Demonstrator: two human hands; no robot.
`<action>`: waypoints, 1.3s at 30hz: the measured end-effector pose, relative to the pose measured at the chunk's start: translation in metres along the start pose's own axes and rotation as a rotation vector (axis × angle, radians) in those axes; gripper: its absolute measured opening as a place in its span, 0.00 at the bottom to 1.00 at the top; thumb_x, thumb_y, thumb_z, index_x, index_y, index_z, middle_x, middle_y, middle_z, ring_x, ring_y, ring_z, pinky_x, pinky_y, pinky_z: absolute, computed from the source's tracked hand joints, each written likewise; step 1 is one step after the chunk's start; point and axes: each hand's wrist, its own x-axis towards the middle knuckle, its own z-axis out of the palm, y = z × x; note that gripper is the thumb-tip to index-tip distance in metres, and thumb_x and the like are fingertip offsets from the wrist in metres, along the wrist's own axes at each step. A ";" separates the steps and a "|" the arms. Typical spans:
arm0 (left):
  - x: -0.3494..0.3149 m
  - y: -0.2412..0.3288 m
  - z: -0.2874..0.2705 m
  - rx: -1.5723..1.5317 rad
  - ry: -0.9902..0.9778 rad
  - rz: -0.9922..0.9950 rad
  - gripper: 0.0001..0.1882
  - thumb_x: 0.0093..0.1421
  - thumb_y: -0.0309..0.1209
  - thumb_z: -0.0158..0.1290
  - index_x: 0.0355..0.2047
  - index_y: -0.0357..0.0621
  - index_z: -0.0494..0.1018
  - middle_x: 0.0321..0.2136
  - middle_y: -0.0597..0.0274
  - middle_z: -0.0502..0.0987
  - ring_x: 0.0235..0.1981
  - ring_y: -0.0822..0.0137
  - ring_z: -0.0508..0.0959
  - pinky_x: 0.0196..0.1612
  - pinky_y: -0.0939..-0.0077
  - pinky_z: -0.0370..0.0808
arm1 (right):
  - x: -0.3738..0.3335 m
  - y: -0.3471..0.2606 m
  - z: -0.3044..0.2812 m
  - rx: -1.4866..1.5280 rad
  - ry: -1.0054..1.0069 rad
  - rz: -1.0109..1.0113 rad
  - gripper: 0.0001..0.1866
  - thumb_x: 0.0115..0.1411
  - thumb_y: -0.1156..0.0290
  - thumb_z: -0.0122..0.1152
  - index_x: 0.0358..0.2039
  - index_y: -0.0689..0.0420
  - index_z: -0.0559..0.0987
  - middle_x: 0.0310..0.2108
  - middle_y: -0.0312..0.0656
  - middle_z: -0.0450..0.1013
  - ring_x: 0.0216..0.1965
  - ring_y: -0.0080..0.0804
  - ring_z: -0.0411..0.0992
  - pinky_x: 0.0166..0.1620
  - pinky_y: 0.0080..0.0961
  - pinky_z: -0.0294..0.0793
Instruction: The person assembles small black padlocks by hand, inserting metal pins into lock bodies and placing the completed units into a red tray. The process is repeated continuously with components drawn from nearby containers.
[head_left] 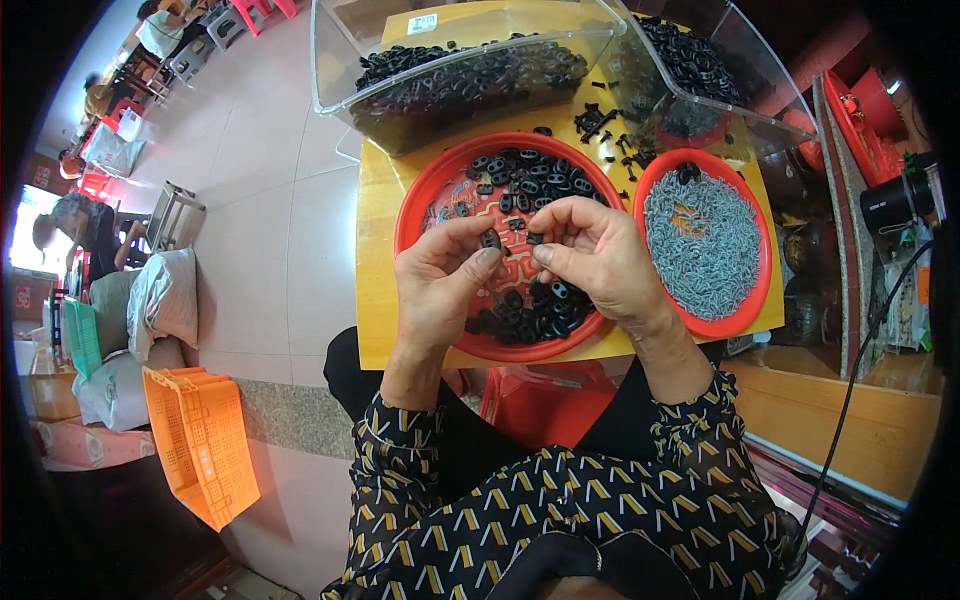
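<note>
Two tight thumb-and-finger pinches hang above a red tray of black parts: left hand holds an oval piece, right hand a small piece. Screws fill the dish beside it.

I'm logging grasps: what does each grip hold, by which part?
Left grip: black oval piece, apparently by its edges. Right grip: small black piece; exact hold unclear.
</note>
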 end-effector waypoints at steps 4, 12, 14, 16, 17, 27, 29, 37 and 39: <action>-0.001 -0.002 0.002 -0.006 -0.028 -0.004 0.13 0.51 0.18 0.51 0.39 0.33 0.68 0.25 0.61 0.74 0.24 0.74 0.74 0.26 0.84 0.72 | -0.001 -0.001 -0.003 -0.064 0.022 0.044 0.06 0.54 0.76 0.54 0.32 0.63 0.72 0.25 0.35 0.71 0.25 0.16 0.69 0.27 0.14 0.70; -0.002 -0.004 0.003 0.043 -0.051 -0.002 0.14 0.51 0.18 0.51 0.39 0.33 0.68 0.25 0.62 0.74 0.24 0.77 0.73 0.27 0.85 0.71 | -0.001 0.005 -0.008 -0.081 0.039 0.013 0.05 0.54 0.75 0.54 0.31 0.62 0.73 0.24 0.34 0.71 0.23 0.16 0.70 0.25 0.12 0.69; -0.002 -0.002 0.006 0.044 -0.043 -0.003 0.14 0.51 0.18 0.51 0.39 0.34 0.68 0.25 0.62 0.74 0.24 0.77 0.73 0.28 0.85 0.71 | -0.002 0.003 -0.005 -0.025 0.029 0.023 0.05 0.54 0.75 0.54 0.31 0.62 0.73 0.25 0.34 0.72 0.23 0.17 0.71 0.24 0.12 0.69; -0.002 -0.003 0.004 0.041 -0.054 0.003 0.14 0.50 0.18 0.51 0.39 0.33 0.68 0.26 0.62 0.74 0.24 0.77 0.73 0.28 0.85 0.71 | -0.002 0.003 -0.001 -0.024 0.040 0.042 0.05 0.54 0.75 0.54 0.31 0.62 0.73 0.25 0.35 0.72 0.23 0.17 0.71 0.24 0.12 0.70; -0.002 -0.003 0.003 0.040 -0.060 0.005 0.14 0.50 0.18 0.51 0.39 0.33 0.68 0.26 0.62 0.74 0.25 0.77 0.73 0.28 0.85 0.71 | -0.002 0.002 0.000 -0.023 0.045 0.052 0.05 0.53 0.75 0.54 0.31 0.62 0.73 0.25 0.35 0.72 0.23 0.17 0.71 0.24 0.12 0.70; -0.003 -0.002 0.005 0.069 -0.063 -0.017 0.14 0.51 0.18 0.51 0.39 0.33 0.68 0.27 0.63 0.74 0.26 0.77 0.73 0.30 0.85 0.71 | -0.003 0.002 0.002 -0.115 0.076 0.053 0.05 0.53 0.77 0.53 0.30 0.63 0.73 0.23 0.35 0.72 0.22 0.17 0.71 0.23 0.12 0.71; -0.003 -0.002 0.005 0.085 -0.062 -0.016 0.14 0.50 0.18 0.51 0.39 0.33 0.68 0.27 0.63 0.74 0.27 0.77 0.73 0.30 0.85 0.71 | -0.003 0.002 0.000 -0.150 0.075 0.059 0.04 0.53 0.76 0.53 0.30 0.63 0.73 0.23 0.35 0.72 0.22 0.17 0.71 0.22 0.12 0.70; -0.004 0.000 0.007 0.101 -0.089 0.003 0.13 0.51 0.18 0.51 0.39 0.33 0.69 0.25 0.64 0.73 0.26 0.77 0.72 0.30 0.85 0.72 | -0.003 -0.001 0.001 -0.209 0.074 0.086 0.04 0.53 0.76 0.53 0.29 0.62 0.73 0.22 0.34 0.71 0.21 0.16 0.70 0.22 0.12 0.71; -0.004 -0.001 0.006 0.116 -0.099 0.008 0.13 0.51 0.18 0.51 0.39 0.33 0.69 0.25 0.64 0.73 0.26 0.76 0.72 0.30 0.84 0.72 | -0.003 -0.001 0.002 -0.207 0.075 0.093 0.04 0.53 0.75 0.53 0.29 0.62 0.73 0.22 0.34 0.71 0.21 0.16 0.70 0.22 0.13 0.71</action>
